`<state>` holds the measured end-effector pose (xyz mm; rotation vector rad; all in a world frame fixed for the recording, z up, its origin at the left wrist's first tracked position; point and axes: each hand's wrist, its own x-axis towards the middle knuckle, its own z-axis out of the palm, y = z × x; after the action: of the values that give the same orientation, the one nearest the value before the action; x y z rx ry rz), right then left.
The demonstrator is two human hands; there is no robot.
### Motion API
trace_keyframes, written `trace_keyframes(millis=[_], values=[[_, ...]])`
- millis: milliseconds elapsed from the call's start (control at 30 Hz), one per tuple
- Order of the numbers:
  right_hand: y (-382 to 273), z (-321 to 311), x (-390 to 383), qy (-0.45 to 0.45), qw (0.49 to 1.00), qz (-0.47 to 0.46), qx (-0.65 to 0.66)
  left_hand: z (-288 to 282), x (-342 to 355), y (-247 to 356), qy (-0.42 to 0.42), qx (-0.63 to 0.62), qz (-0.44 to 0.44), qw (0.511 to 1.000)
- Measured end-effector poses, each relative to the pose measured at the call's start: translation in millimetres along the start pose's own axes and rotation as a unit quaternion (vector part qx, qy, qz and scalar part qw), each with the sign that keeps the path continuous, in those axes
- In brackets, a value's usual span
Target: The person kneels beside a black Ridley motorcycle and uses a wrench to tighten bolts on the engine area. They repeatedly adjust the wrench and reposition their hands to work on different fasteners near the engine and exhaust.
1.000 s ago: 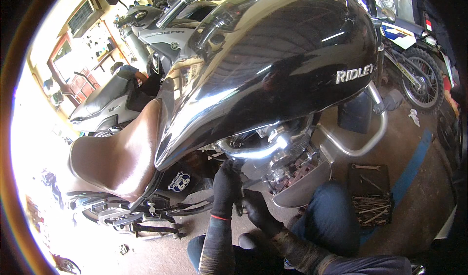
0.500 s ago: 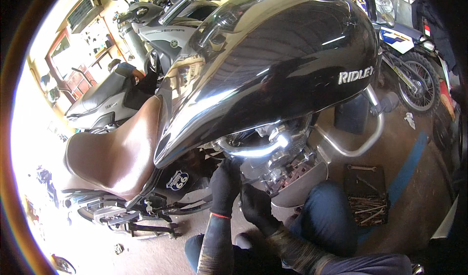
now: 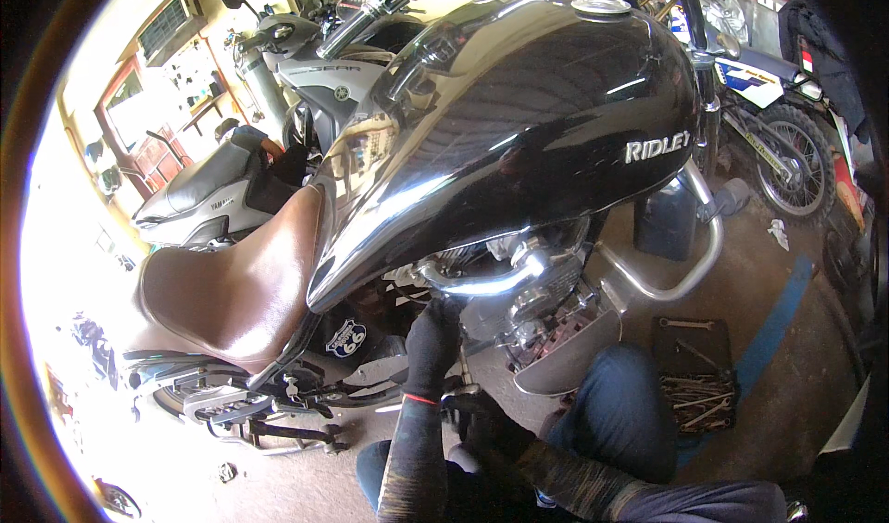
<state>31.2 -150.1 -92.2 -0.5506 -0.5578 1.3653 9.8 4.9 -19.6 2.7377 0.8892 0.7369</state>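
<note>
My left hand (image 3: pixel 433 347) wears a dark glove and reaches up under the chrome pipe (image 3: pixel 491 285), below the motorcycle's black fuel tank (image 3: pixel 519 134). Its fingers are mostly hidden behind the back of the hand. Lower and to the right, my gloved right hand (image 3: pixel 489 426) is closed around a shiny metal hand tool (image 3: pixel 463 390); its exact kind is hard to make out. A short metal shaft (image 3: pixel 466 365) stands up between the two hands, beside the left wrist. Right of the hands sits the exposed engine (image 3: pixel 546 324).
A dark tray of wrenches and other tools (image 3: pixel 694 389) lies on the floor to the right, beyond my knee (image 3: pixel 622 412). The brown seat (image 3: pixel 231 287) is at left. A grey scooter (image 3: pixel 208 194) and a dirt bike (image 3: pixel 787 152) stand behind. A chrome crash bar (image 3: pixel 685 277) juts out at right.
My right hand has dropped a little away from the left, and the metal tool in it now shows. The left hand stays under the pipe. The view has shifted slightly.
</note>
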Motion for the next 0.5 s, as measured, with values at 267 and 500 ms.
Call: trace_keyframes(millis=[267,500], values=[[-20,-7,10,0.119,0.646,-0.257,-0.709,-9,-3,16,-0.047,0.043,-0.087,0.994],[-14,-11,4,0.094,0.921,-0.065,-0.373,1,-1,13,0.012,0.02,-0.065,0.998]])
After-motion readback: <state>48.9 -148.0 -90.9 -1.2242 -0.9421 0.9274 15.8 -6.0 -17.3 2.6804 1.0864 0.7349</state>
